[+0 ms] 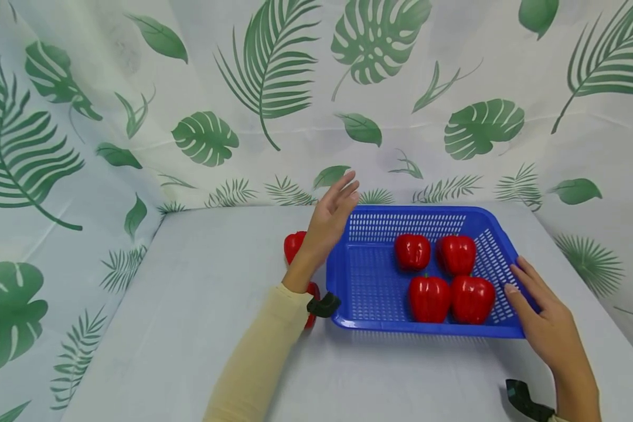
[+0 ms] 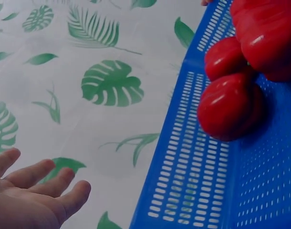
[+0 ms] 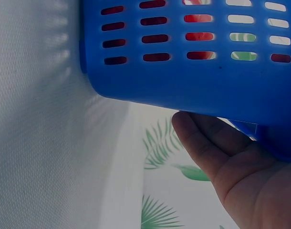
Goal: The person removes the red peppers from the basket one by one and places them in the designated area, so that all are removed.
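Observation:
A blue plastic basket (image 1: 369,264) with slotted walls stands on the table, and several red bell peppers (image 1: 429,299) lie in its right half. At its right end my right hand (image 1: 551,322) grips the rim, thumb over the top. The right wrist view has the fingers (image 3: 202,143) against the basket's outer side. My left hand (image 1: 329,223) is raised beside the basket's left rim, fingers extended and holding nothing; in the left wrist view they spread apart from the basket. Left of the basket, a bell pepper (image 1: 293,245) and another red pepper (image 1: 312,290) are partly hidden behind my left arm.
A white table (image 1: 153,328) carries everything. Leaf-printed curtains (image 1: 290,164) rise behind it and along both sides. Dark bands (image 1: 324,305) are around my wrists.

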The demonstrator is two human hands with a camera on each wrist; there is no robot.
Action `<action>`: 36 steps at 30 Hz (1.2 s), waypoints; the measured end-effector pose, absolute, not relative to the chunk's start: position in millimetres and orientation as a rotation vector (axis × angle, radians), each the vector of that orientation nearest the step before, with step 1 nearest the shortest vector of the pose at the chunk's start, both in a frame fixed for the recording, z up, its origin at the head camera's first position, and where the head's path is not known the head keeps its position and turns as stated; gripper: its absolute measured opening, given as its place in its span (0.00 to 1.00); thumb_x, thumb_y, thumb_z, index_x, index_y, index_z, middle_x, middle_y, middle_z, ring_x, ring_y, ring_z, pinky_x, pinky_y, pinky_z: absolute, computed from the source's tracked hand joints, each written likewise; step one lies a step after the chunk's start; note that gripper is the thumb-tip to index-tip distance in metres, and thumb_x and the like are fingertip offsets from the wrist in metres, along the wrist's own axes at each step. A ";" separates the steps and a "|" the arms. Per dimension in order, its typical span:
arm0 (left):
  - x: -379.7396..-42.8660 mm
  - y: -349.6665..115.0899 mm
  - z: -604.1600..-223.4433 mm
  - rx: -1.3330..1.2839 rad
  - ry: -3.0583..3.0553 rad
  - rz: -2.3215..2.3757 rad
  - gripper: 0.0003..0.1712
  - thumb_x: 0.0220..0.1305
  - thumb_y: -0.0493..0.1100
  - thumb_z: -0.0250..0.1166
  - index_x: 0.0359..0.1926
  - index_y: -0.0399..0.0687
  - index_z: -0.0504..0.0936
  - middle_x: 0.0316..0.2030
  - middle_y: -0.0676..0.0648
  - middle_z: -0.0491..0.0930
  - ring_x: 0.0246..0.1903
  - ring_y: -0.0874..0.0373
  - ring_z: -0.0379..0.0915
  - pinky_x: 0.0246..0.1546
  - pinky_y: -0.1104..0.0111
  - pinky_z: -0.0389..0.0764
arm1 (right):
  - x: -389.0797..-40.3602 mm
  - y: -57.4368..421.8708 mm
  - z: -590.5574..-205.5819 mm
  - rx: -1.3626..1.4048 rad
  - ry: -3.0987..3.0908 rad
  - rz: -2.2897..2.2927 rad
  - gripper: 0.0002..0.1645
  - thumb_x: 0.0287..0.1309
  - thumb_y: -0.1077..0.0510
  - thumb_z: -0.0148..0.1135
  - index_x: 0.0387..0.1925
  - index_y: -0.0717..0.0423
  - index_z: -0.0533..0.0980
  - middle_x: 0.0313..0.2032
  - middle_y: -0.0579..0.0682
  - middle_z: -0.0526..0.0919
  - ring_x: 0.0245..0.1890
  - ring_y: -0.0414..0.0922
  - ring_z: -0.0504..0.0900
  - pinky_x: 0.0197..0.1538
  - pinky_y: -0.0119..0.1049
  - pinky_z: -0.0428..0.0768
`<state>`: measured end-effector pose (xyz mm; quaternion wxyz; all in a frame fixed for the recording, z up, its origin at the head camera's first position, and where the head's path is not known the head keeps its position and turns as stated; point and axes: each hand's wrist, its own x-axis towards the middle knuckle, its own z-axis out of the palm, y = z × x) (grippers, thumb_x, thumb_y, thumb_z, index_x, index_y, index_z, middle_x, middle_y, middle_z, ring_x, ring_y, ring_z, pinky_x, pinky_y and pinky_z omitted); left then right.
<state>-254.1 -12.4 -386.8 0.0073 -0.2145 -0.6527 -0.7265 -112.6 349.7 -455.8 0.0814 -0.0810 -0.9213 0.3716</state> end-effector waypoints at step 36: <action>-273.7 71.5 -397.3 -0.498 -2.654 -2.033 0.37 0.77 0.66 0.59 0.79 0.57 0.71 0.73 0.44 0.74 0.71 0.50 0.71 0.69 0.49 0.75 | -111.5 350.6 -454.0 -0.237 -2.753 1.108 0.39 0.84 0.47 0.48 0.84 0.58 0.53 0.84 0.60 0.47 0.79 0.76 0.47 0.63 0.84 0.56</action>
